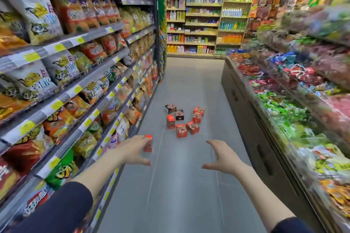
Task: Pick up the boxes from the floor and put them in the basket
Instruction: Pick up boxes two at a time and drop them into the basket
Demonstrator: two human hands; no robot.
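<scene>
Setting: shop aisle, grey tiled floor (181, 191) running from near to far.
Task boxes: cluster of small red and black cardboard boxes (181, 130) on the floor at mid-aisle, beyond both hands. They sit close together, some touching, and lie at mixed angles.
Single box: one small red cardboard box (148, 143), blurred, near-left of the cluster and right at the left fingertips.
Left hand: left hand (132, 150) reaches forward on the left, palm down. Its fingers extend to the single red box and the thumb is splayed away from it. Cannot tell whether the fingers grasp the box or only touch it.
Right hand: right hand (223, 159) reaches forward on the right. Its fingers are released and spread, thumb out to the left, holding nothing, well short of the cluster.
Sleeves: dark sleeves (62, 208) on both forearms, pushed up.
Left side: metal shelves with snack bags (62, 73) and yellow price tags.
Right side: low display bins of wrapped sweets (284, 104), blurred.
Far end: wooden shelves of bottles (202, 15).
</scene>
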